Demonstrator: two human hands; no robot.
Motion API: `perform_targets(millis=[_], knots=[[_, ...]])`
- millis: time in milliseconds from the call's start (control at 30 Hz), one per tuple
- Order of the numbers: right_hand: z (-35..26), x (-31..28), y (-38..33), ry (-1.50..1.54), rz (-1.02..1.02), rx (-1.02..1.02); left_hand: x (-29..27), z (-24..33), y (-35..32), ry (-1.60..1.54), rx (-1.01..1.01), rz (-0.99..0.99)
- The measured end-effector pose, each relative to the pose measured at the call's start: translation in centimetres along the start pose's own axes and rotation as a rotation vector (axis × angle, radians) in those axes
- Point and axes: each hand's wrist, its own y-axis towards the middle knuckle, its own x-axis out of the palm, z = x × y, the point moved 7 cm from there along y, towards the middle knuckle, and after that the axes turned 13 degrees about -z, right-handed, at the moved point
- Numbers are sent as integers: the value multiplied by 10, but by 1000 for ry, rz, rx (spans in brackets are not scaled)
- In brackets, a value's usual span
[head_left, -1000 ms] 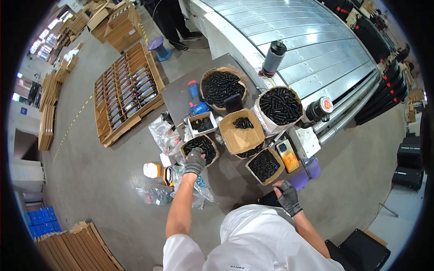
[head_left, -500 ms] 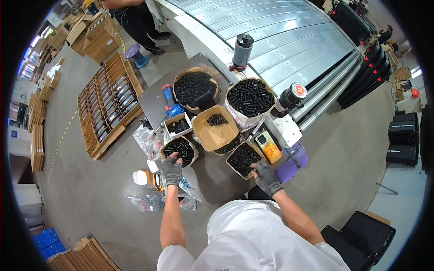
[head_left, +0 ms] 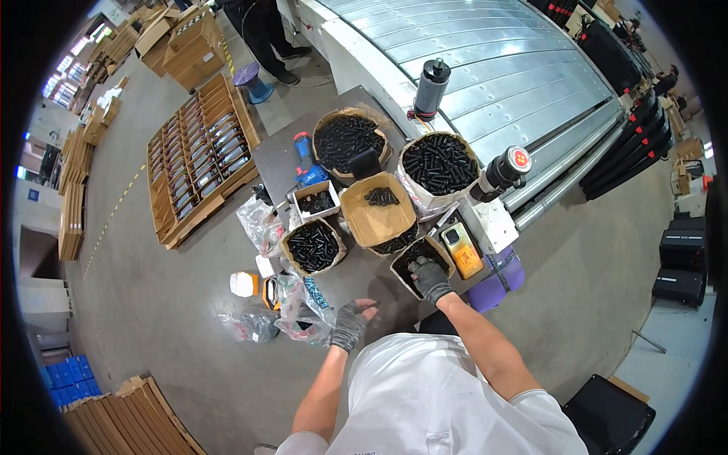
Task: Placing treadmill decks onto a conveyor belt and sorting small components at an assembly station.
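1. Nearest to us, the left hand (head_left: 350, 324), in a fingerless grey glove, hangs over the dark table (head_left: 273, 155) edge with fingers loosely open and nothing in it. Clear plastic bags (head_left: 299, 307) lie just beside it. Risk as we judge it: a swing of that arm drags the bags or the small orange-and-white object (head_left: 246, 283) onto the floor.
2. The right hand (head_left: 430, 278), gloved, is down inside the small cardboard box of black parts (head_left: 415, 262), fingers curled among the pieces. We cannot tell whether it has actually closed on any.
3. That box sits at the near table edge, touching the yellow handheld device (head_left: 460, 249). Risk: a hard pull could tip the box or nudge the device off.
4. Further out, the round carton of black parts (head_left: 311, 246) and the open brown box (head_left: 377, 210) are packed tight together; a spilled handful could land in the wrong one.
5. Farthest, two big tubs of black parts (head_left: 438, 165), heaped to the rim; a knock sheds parts.
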Motion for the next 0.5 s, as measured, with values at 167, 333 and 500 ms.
perform_targets(millis=[167, 333, 500], knots=[[14, -11, -7, 316, 88, 30, 11, 17, 4, 84, 49, -35], [23, -19, -29, 1272, -9, 161, 25, 35, 14, 156, 120, -67], [19, -25, -57, 1742, -9, 136, 52, 51, 27, 34, 169, -80]])
